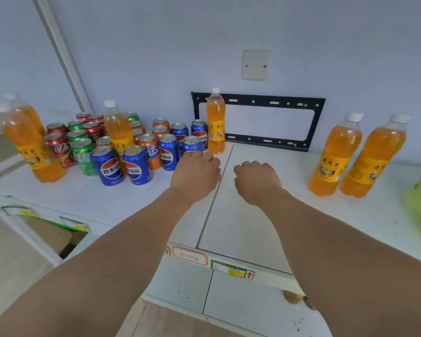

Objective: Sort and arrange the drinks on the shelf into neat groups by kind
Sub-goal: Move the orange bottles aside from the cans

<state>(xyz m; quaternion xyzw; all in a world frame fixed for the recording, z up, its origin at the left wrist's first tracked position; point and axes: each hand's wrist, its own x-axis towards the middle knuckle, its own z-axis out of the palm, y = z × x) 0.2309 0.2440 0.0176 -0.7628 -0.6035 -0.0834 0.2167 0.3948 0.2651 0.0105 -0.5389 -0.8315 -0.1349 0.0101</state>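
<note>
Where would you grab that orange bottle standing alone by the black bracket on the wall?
Probably around the labelled middle of the lone orange bottle, coming from the front right. It stands upright against the black bracket, so the back is blocked, and blue cans crowd its left. The body is round and straight there; the neck is narrow. The right hand is nearest on that open side.

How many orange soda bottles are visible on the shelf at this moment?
6: two at far left, one among the cans, one by the black bracket, two at right. None appears hidden.
</note>
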